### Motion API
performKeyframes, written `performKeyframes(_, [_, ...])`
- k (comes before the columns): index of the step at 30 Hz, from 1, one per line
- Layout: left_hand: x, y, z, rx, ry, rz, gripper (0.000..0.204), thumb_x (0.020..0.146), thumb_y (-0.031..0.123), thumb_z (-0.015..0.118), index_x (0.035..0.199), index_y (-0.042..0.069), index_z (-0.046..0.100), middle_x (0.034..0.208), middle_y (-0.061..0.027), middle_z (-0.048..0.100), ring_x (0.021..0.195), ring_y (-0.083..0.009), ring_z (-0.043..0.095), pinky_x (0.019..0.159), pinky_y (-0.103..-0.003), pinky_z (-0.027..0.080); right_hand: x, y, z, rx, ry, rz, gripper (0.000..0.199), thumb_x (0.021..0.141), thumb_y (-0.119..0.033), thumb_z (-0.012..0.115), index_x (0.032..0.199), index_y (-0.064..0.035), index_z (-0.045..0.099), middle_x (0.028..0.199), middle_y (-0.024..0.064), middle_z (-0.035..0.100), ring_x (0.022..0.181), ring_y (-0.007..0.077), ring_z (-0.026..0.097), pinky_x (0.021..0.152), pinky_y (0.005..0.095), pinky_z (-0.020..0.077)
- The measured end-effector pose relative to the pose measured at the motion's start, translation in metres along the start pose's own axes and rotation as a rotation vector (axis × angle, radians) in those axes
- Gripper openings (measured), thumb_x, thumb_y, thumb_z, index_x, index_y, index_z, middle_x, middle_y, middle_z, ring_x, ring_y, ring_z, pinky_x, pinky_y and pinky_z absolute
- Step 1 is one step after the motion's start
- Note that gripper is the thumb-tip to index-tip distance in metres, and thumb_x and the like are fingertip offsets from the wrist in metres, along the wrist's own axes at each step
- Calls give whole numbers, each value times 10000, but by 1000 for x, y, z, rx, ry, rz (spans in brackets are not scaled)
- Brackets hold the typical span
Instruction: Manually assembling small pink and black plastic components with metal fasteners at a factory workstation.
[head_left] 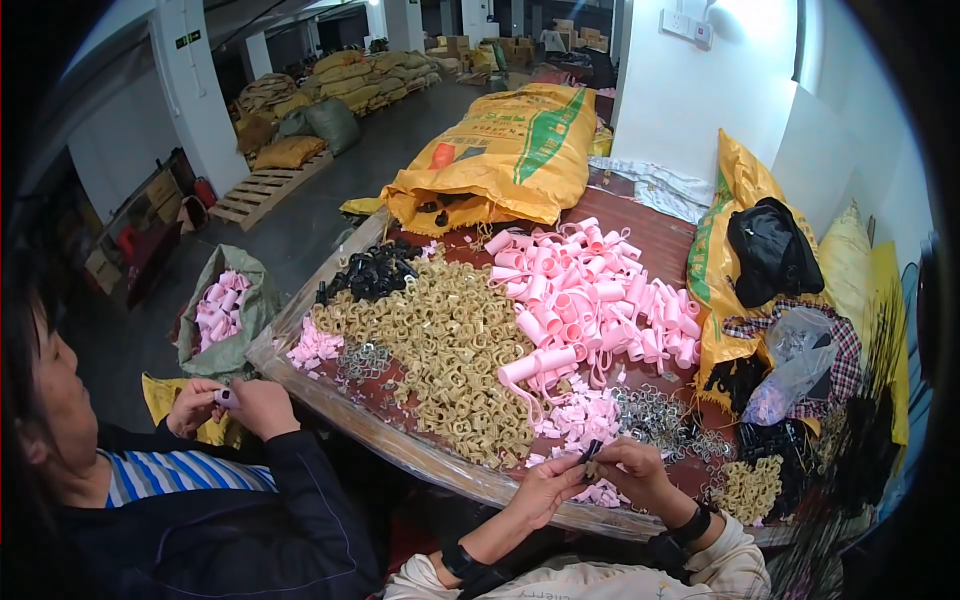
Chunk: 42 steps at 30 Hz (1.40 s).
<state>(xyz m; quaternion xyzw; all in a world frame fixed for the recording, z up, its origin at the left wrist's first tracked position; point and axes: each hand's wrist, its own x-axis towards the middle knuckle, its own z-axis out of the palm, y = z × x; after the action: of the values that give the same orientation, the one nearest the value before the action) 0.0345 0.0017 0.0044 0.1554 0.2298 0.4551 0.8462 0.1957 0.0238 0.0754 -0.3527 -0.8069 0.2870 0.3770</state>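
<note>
Pinching a small black part (592, 449) between the fingertips of two hands, close together above the near edge of a crowded worktop (372, 428).

The left hand (545, 492) and right hand (637, 468) are both closed on the part; something tan beneath it is too small to make out. Just beyond them lie small pink pieces (578, 415), with silvery metal rings (655, 418) to the right. A broad heap of tan buckles (455, 345) spreads to the left, and pink tubes with straps (590, 290) are piled farther back. At far left, a co-worker (200, 500) in a dark jacket holds a pale pink tube (228, 399).
</note>
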Motion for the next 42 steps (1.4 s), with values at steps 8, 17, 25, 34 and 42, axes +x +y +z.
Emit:
performKeyframes(8, [1,-5,2,0,-8,-6,230,815,68,501,1020,-38,503,943,-92,568,833,-157,577,728,-232,490,-3,0,0,79,1,53,145,688,23,606,824,-10,567,687,77,553,599,165,559,503,230,427])
performKeyframes(17, [2,-6,2,41,2,-29,238,802,86,530,1008,-33,520,932,-83,573,826,-168,582,729,-240,483,3,-2,-2,-79,-13,-41,182,657,18,627,819,-21,553,738,77,527,624,172,549,507,243,427])
performKeyframes(25, [6,11,-11,121,50,69,196,795,43,515,971,-42,528,900,-92,581,803,-163,587,719,-241,488,-29,21,-1,-330,-202,67,192,690,-110,598,842,-50,497,758,96,497,629,255,520,512,318,417])
performKeyframes(34, [11,11,-12,37,217,66,183,799,65,506,949,-40,520,832,-109,597,738,-162,604,615,-197,508,-41,68,21,-511,-267,90,107,720,-123,518,729,-53,438,710,123,459,634,293,497,516,364,406])
performKeyframes(42, [11,8,-13,42,259,61,190,797,55,513,966,-31,518,847,-116,597,745,-185,610,605,-202,519,-35,65,19,-566,-278,98,143,705,-107,549,796,-33,468,714,110,465,654,286,514,543,344,420])
